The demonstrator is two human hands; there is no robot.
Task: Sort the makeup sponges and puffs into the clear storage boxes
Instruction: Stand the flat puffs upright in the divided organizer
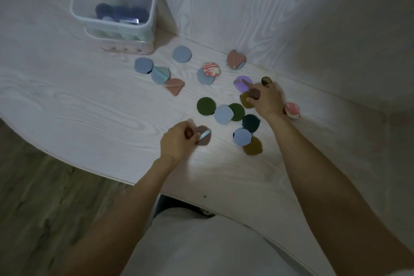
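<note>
Several round and wedge-shaped makeup puffs lie scattered on the white wood-grain table point(89, 105): blue ones point(182, 54), dark green ones point(206, 106), pink wedges point(175, 86), a marbled one point(211, 69) and a purple one point(242, 83). My left hand point(179, 141) is closed on a mauve puff with a ribbon strap point(203, 138) near the table's front edge. My right hand point(266, 101) grips small brown and olive puffs point(254, 94). A stack of clear storage boxes point(114, 18) stands at the back left with dark blue, green and pink puffs inside.
A white wood-grain wall point(268, 18) runs behind the table and meets it close to the far puffs. A pink marbled puff point(292, 110) lies right of my right wrist. The curved table edge borders a wooden floor point(33, 197) at the left.
</note>
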